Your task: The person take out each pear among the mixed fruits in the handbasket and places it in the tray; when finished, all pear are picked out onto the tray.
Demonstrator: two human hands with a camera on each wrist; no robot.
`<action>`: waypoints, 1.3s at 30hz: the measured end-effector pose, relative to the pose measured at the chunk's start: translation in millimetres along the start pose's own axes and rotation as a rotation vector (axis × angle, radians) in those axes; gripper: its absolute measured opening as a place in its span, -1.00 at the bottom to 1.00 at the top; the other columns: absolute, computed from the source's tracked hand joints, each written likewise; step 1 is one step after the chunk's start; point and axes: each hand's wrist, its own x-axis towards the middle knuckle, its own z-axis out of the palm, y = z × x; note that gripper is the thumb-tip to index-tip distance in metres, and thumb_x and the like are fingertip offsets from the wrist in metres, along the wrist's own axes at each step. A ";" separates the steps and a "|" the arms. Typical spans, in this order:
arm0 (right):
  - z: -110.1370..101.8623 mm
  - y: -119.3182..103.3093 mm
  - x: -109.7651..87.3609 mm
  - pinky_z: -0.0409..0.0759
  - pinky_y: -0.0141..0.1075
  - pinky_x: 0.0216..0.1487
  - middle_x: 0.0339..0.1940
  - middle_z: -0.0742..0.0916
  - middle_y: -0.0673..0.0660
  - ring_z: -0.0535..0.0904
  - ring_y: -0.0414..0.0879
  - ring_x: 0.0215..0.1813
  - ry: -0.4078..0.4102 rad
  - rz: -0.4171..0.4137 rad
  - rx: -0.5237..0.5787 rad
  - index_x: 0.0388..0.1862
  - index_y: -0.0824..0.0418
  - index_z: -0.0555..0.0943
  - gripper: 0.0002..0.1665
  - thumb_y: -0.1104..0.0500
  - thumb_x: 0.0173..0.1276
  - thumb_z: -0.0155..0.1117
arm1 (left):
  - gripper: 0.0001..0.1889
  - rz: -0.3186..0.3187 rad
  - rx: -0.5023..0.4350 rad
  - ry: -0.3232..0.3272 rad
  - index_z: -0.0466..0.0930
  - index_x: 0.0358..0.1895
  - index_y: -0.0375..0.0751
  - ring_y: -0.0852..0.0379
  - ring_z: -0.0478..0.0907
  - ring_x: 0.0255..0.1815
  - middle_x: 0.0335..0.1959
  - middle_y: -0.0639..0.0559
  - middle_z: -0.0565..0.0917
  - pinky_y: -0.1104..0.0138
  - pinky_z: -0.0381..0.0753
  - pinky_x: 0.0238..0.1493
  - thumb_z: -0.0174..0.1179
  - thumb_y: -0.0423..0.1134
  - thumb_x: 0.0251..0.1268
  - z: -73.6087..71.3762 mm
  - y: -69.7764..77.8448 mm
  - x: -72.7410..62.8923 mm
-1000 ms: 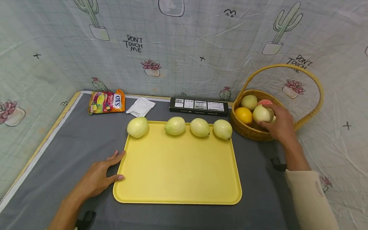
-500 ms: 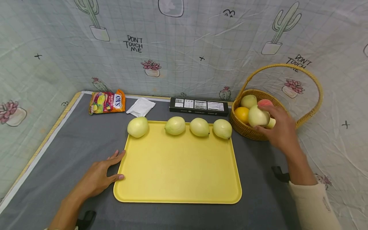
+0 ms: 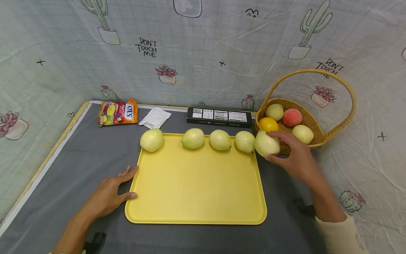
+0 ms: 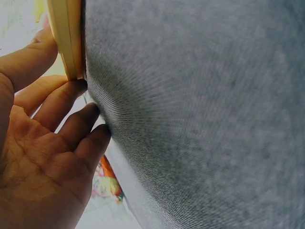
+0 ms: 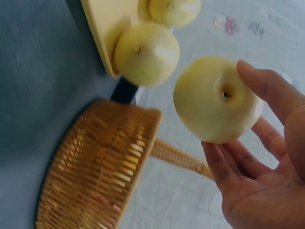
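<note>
My right hand (image 3: 296, 155) grips a pale yellow-green pear (image 3: 267, 144), thumb on one side and fingers on the other. In the right wrist view this pear (image 5: 214, 102) shows a dark dimple and hangs above the wicker basket (image 5: 90, 162). A yellow tray (image 3: 196, 187) lies on the grey cloth, and several similar pears stand along its far edge, with one pear (image 3: 151, 140) at the far left corner and another pear (image 3: 245, 141) at the far right. My left hand (image 3: 108, 194) touches the tray's left rim with spread thumb and fingers; the left wrist view shows the thumb (image 4: 35, 57) against the rim.
In the wicker basket (image 3: 312, 121) lie an orange (image 3: 268, 124), a red peach (image 3: 292, 117) and two pale fruits; its tall handle (image 3: 350, 106) arches over it. Along the back are a candy bag (image 3: 117, 113), a white packet (image 3: 155, 118) and a black box (image 3: 219, 117).
My right hand has lifted the pear out of the basket and carried it left and toward me, near the tray's far right corner. The left hand has stayed still.
</note>
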 end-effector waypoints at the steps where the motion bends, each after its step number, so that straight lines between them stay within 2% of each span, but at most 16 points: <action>1: 1.8 -1.7 -2.0 0.26 -0.80 0.26 0.36 0.71 0.17 0.60 0.08 0.31 -0.012 -0.004 0.008 0.44 0.08 0.62 -0.08 0.29 0.05 0.77 | -0.01 0.000 0.002 -0.001 0.22 0.70 -0.02 -0.52 0.34 0.54 0.62 -0.45 0.27 -0.41 0.43 0.39 0.53 0.01 0.24 0.0 0.0 0.1; 8: 16.4 -11.2 -14.9 0.35 -0.82 0.28 0.39 0.69 0.12 0.61 0.06 0.35 -0.113 -0.012 0.061 0.46 0.01 0.60 -0.05 0.30 0.07 0.76 | 0.00 0.004 -0.001 0.005 0.21 0.71 -0.01 -0.53 0.33 0.54 0.62 -0.45 0.27 -0.41 0.45 0.38 0.53 0.01 0.24 0.8 -1.1 0.0; 11: 25.0 -12.3 -20.3 0.54 -0.60 0.33 0.38 0.69 0.10 0.62 0.06 0.36 -0.150 -0.011 0.054 0.46 -0.01 0.60 -0.05 0.32 0.05 0.76 | 0.00 0.000 -0.004 0.003 0.20 0.71 0.00 -0.52 0.33 0.55 0.62 -0.44 0.27 -0.41 0.44 0.38 0.53 0.02 0.24 1.2 -1.3 -0.1; 14: 35.2 -11.5 -25.3 0.70 -0.20 0.31 0.40 0.68 0.08 0.63 0.08 0.37 -0.190 -0.002 0.053 0.46 -0.04 0.59 -0.06 0.30 0.07 0.76 | 0.00 0.002 -0.003 0.007 0.20 0.71 0.00 -0.52 0.33 0.55 0.62 -0.44 0.27 -0.40 0.44 0.38 0.53 0.02 0.24 1.5 -1.5 0.0; 15: 38.6 -11.0 -26.7 0.71 -0.07 0.29 0.40 0.68 0.08 0.63 0.08 0.38 -0.200 0.003 0.056 0.45 -0.04 0.60 -0.06 0.29 0.08 0.76 | 0.00 0.005 -0.002 0.009 0.21 0.71 0.00 -0.52 0.34 0.54 0.62 -0.44 0.27 -0.40 0.45 0.38 0.53 0.02 0.24 1.4 -1.5 -0.1; 18: 48.4 -9.2 -30.2 0.67 0.14 0.30 0.41 0.68 0.08 0.63 0.12 0.40 -0.221 0.013 0.067 0.45 -0.04 0.60 -0.07 0.29 0.07 0.76 | -0.01 0.011 -0.002 0.014 0.22 0.70 -0.02 -0.53 0.35 0.53 0.61 -0.45 0.28 -0.40 0.45 0.38 0.53 0.01 0.24 1.5 -1.4 -0.2; 26: 63.0 -5.6 -35.9 0.57 0.30 0.38 0.46 0.63 0.18 0.54 0.25 0.49 -0.242 0.028 0.078 0.44 0.01 0.61 -0.08 0.31 0.07 0.76 | -0.02 0.025 -0.002 0.024 0.23 0.70 -0.03 -0.53 0.37 0.52 0.60 -0.45 0.29 -0.40 0.46 0.37 0.53 0.00 0.24 1.6 -1.6 -0.5; 35: 58.0 -7.8 -34.8 0.56 0.30 0.39 0.43 0.65 0.16 0.57 0.24 0.45 -0.252 0.041 0.109 0.43 0.01 0.61 -0.08 0.26 0.06 0.78 | -0.02 0.029 -0.007 0.030 0.23 0.70 -0.03 -0.52 0.36 0.53 0.60 -0.45 0.30 -0.39 0.48 0.36 0.53 -0.01 0.25 1.5 -1.4 -1.2; 39: 52.7 -9.4 -33.7 0.55 0.31 0.39 0.43 0.65 0.15 0.57 0.24 0.46 -0.231 0.041 0.109 0.44 -0.02 0.60 -0.08 0.23 0.07 0.78 | -0.03 0.030 -0.003 0.032 0.23 0.70 -0.02 -0.52 0.36 0.53 0.60 -0.45 0.30 -0.39 0.47 0.37 0.52 -0.01 0.25 1.1 -0.9 -1.3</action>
